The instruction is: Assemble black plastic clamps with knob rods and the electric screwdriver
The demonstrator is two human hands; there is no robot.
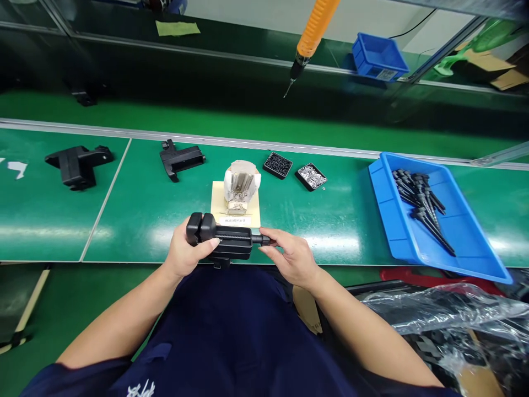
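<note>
A black clamp-like part lies level over the front edge of the green bench. Wrapped round its left end is my left hand, the thumb lying along its top. From its right end sticks a black threaded screw with a knob. The thumb and fingers of my right hand pinch that knob. Just beyond the part stands a whitish fixture with a metal-like hollow, on a yellow sheet with a printed label.
A blue tray of black screws stands at the right. Small boxes of black screws and silver pieces sit behind the fixture. Black assemblies lie left. An orange screwdriver hangs above.
</note>
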